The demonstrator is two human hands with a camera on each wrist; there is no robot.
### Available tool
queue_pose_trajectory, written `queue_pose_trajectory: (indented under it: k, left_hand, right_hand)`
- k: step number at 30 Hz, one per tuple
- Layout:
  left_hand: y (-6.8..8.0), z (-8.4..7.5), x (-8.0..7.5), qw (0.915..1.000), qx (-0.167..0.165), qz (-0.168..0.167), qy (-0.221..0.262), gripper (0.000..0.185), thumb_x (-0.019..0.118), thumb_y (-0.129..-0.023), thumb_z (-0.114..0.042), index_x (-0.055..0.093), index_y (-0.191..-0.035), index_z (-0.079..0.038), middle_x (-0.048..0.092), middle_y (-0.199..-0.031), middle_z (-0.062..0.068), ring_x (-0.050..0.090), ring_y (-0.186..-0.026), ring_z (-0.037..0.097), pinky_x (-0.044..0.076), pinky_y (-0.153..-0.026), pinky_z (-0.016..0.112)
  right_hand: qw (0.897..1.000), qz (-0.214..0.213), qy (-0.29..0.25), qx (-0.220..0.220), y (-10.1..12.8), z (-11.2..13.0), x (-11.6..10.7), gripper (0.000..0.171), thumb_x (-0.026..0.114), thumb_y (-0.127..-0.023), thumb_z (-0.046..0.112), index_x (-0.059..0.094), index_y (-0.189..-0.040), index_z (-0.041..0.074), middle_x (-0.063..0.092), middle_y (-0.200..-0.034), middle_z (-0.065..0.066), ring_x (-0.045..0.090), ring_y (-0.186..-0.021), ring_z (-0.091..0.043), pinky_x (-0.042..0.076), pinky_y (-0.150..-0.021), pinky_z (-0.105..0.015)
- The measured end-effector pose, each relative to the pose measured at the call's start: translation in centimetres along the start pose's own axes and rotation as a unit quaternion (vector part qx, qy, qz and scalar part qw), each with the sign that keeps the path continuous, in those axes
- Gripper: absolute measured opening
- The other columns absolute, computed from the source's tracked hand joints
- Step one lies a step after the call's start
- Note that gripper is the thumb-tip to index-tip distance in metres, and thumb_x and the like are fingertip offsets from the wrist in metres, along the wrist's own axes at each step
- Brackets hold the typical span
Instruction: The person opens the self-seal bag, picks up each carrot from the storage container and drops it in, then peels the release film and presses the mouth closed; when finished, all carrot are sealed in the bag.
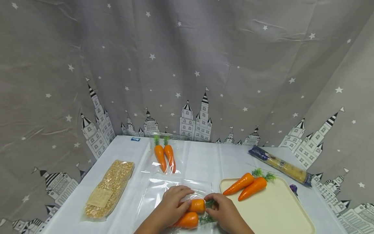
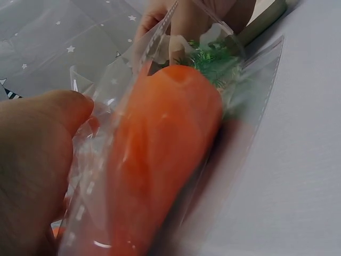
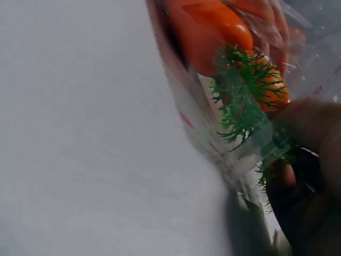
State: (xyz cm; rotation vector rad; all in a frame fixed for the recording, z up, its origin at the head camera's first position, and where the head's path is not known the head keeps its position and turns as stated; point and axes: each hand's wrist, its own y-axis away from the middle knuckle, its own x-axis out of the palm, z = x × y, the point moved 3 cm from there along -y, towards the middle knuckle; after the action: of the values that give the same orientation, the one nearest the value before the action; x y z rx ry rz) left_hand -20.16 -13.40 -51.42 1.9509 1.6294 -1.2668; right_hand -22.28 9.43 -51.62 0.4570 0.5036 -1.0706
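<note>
Far left of the head view there's a long packet of yellow grains (image 1: 109,189) lying on the white tabletop (image 1: 201,159). Moving right, up near the middle of the frame, a clear bag with two carrots (image 1: 164,157) sits close to the starry curtain (image 1: 187,65).

Bottom centre is where the hands are. The left hand (image 1: 172,205) lies on a clear plastic bag (image 1: 163,198), fingers curled over the body of a carrot (image 1: 196,205) through the plastic, so that grip is closed on the carrot. A second carrot (image 1: 187,220) lies just below it. The right hand (image 1: 223,211) is pinching the bag's open end right at the green carrot tops (image 3: 242,101); the right wrist view shows its fingers (image 3: 311,138) pressing plastic against the leaves.

Right of the hands, a cream tray (image 1: 271,211) holds two more carrots (image 1: 248,185). Upper right of that, a packet of spaghetti (image 1: 280,165) lies near the tabletop's edge.
</note>
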Motion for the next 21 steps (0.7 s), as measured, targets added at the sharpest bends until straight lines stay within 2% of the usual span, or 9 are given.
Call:
queue_pose_trajectory:
  k: [5,10,17,21]
  left_hand:
    - [-0.08,-0.15,0.05,0.9999,0.005,-0.005,-0.011,0.026,0.066,-0.102,-0.034,0.071,-0.126,-0.029,0.067,-0.127,-0.010,0.059,-0.119,0.022,0.046,-0.101,0.056]
    - [-0.21,-0.16,0.05,0.9999,-0.005,0.004,-0.009,0.026,0.064,-0.103,-0.038,0.071,-0.127,-0.030,0.066,-0.128,-0.011,0.059,-0.121,0.020,0.044,-0.103,0.056]
    - [-0.26,-0.15,0.06,0.9998,-0.011,0.008,-0.017,0.026,0.064,-0.103,-0.038,0.071,-0.126,-0.030,0.066,-0.127,-0.012,0.058,-0.121,0.022,0.043,-0.103,0.056]
    - [-0.28,-0.02,0.09,0.9995,-0.022,0.019,-0.013,0.026,0.063,-0.103,-0.041,0.070,-0.126,-0.032,0.066,-0.128,-0.012,0.057,-0.122,0.022,0.041,-0.104,0.059]
  right_hand:
    - [0.999,-0.012,0.036,-0.017,-0.08,0.23,0.38,0.019,0.083,-0.090,0.026,0.073,-0.105,0.025,0.068,-0.099,0.010,0.057,-0.081,-0.006,0.049,-0.070,-0.026]
    - [0.998,-0.023,0.056,-0.018,-0.23,0.54,0.71,0.018,0.085,-0.088,0.026,0.072,-0.100,0.028,0.068,-0.098,0.012,0.057,-0.085,-0.007,0.049,-0.075,-0.029]
    - [0.999,-0.018,0.048,-0.013,-0.34,0.28,0.68,0.017,0.084,-0.089,0.029,0.075,-0.103,0.028,0.069,-0.100,0.012,0.056,-0.080,-0.006,0.047,-0.070,-0.025]
    - [0.999,-0.006,0.041,-0.013,-0.37,0.08,0.51,0.018,0.083,-0.091,0.031,0.078,-0.108,0.028,0.070,-0.104,0.013,0.059,-0.086,-0.005,0.052,-0.076,-0.027]
